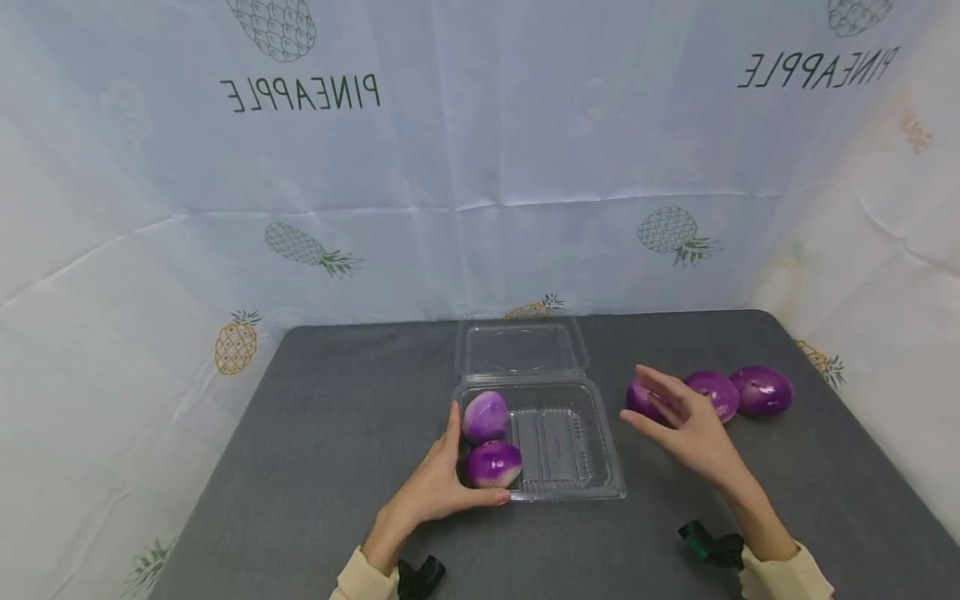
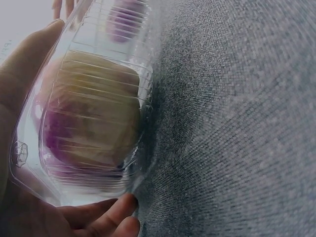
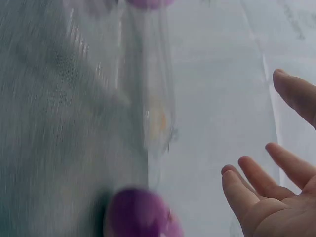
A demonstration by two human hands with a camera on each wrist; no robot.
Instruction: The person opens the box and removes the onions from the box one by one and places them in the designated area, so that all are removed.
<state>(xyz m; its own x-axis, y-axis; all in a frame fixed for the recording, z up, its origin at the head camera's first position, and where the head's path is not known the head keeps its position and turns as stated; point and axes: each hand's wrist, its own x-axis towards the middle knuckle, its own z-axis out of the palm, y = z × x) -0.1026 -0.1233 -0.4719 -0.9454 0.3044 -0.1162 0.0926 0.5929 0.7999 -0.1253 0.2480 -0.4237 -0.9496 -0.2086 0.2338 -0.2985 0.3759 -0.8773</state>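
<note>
A clear plastic clamshell container [image 1: 557, 454] lies on the table, its lid [image 1: 521, 348] folded back. Two glossy purple-and-white onion-like vegetables sit along its left side, a paler one [image 1: 485, 417] behind a darker one [image 1: 493, 464]. My left hand [image 1: 431, 492] holds the container's near left corner, thumb along the front edge and fingers at the left side. To the right, three more purple vegetables lie in a row: one [image 1: 641, 400] partly hidden by my right hand, a middle one [image 1: 714, 395] and a far right one [image 1: 762, 391]. My right hand [image 1: 693, 433] hovers over the nearest with fingers spread, holding nothing.
The dark grey table [image 1: 360, 400] has its back edge against a white cloth [image 1: 480, 150] printed with pineapples. Cloth also hangs at both sides. The open lid reaches nearly to the table's back edge.
</note>
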